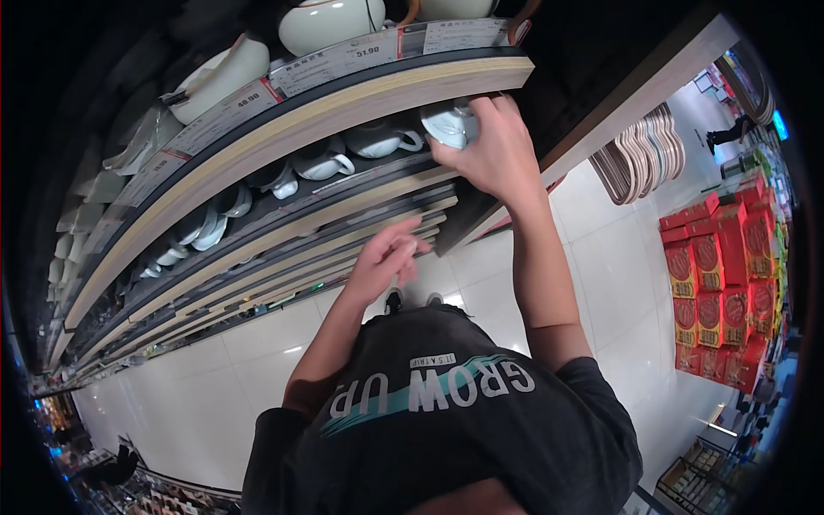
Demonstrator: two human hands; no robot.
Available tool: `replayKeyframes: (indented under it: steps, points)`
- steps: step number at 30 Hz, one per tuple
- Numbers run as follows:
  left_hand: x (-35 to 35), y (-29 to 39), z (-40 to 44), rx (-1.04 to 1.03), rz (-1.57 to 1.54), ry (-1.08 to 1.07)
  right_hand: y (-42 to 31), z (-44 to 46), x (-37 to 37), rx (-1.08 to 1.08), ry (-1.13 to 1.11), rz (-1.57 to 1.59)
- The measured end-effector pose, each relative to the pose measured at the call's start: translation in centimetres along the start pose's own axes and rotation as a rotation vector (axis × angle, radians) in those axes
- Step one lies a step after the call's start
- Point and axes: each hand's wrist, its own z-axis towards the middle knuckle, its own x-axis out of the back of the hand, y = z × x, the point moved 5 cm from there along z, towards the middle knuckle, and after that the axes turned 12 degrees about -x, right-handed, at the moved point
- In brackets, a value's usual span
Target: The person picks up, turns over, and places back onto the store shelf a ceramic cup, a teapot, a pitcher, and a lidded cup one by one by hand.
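Observation:
My right hand [498, 150] is closed on a pale, glossy ceramic cup [447, 125] at the right end of a shelf, thumb on the near side and fingers over the far side. Whether the cup still rests on the shelf I cannot tell. In the same row stand more white cups with handles, the nearest one [378, 140] just left of the held cup and another [320, 161] beyond it. Lower down, my left hand [388, 258] hangs in the air before the shelf fronts, holding nothing, its fingers loosely bent, apart and slightly blurred.
Above the cups runs a wood-edged shelf [360, 93] with price labels and white pots [330, 24]. An upright panel [635, 94] closes the shelf on the right. Red boxes [721, 283] are stacked on the right, near hanging wavy-edged items [639, 154]. Pale tiles [197, 412] cover the floor.

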Motion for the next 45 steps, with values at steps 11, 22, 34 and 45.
replayKeyframes:
  steps: [11,22,34,45]
  points:
    - [-7.3,3.3,4.6,-0.204,-0.841,-0.232,-1.9,-6.7,4.2,0.096,-0.214,0.280]
    - [-7.3,2.0,4.0,-0.110,-1.017,-0.326,-2.7,-9.5,5.3,0.422,-0.164,0.169]
    - [-7.0,2.2,4.2,-0.145,-0.931,-0.284,-1.6,-9.5,4.3,0.439,-0.141,0.113]
    - [-7.0,2.2,4.0,-0.143,-0.911,-0.234,0.6,-10.9,3.1,0.112,-0.099,0.989]
